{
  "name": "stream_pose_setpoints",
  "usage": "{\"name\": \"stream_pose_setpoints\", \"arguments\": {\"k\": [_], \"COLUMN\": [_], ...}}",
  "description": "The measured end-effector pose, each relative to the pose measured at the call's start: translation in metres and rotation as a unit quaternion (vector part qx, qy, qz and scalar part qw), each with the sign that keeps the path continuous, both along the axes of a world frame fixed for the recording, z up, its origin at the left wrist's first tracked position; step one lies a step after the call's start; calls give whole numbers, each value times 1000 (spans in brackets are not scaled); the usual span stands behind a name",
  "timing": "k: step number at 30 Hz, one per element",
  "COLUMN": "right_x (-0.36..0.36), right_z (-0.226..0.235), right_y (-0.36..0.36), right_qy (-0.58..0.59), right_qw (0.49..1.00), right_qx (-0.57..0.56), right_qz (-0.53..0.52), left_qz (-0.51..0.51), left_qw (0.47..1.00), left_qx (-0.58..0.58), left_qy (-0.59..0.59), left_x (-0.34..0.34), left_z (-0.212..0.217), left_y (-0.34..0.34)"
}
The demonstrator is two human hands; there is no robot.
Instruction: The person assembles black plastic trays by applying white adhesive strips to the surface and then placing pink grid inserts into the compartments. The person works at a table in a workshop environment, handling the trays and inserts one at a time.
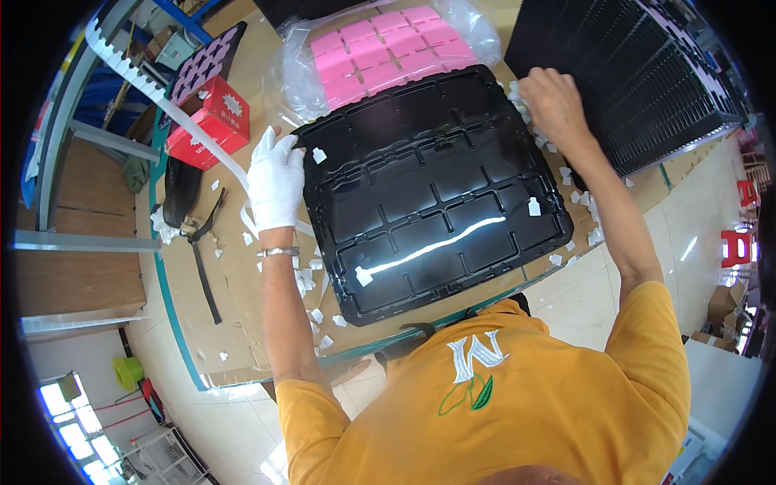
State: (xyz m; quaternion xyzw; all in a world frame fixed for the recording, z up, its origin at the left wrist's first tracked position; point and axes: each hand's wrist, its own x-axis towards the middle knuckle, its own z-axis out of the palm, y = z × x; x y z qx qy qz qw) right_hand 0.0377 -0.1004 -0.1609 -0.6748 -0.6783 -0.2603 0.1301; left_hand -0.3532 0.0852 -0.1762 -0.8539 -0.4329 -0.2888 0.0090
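Observation:
A black moulded plastic tray lies slightly turned on the table in front of me. White bottle-shaped pieces sit near its corners, among them one piece at far left and another at near right. My left hand, in a white glove, is closed at the tray's left edge. Beside that glove runs a long white strip, rising to the upper left. My bare right hand has its fingers curled at the tray's far right corner, above small white scraps; its fingertips are hidden.
Pink cut-out sheet in clear plastic lies behind the tray. A tall stack of black trays stands at right. A red box and a black strap are at left. White scraps litter the cardboard-covered table.

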Motion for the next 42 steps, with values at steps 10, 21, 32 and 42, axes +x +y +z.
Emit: {"name": "stream_pose_setpoints", "arguments": {"k": [10,21,32,42], "right_x": [20,24,33,19], "right_z": [-10,7,-24,-34], "right_y": [-18,-13,25,1], "right_qy": [306,300,248,222], "right_qw": [949,954,913,925], "right_qx": [-42,-2,-221,-185], "right_qz": [-55,-3,-238,-247], "left_qz": [3,-18,-23,-58], "left_qw": [998,993,995,997], "left_qx": [-47,7,-72,-43], "left_qy": [46,119,63,17], "left_x": [10,20,30,2], "left_z": [-15,-14,0,-2], "left_y": [13,9,-2,-3]}}
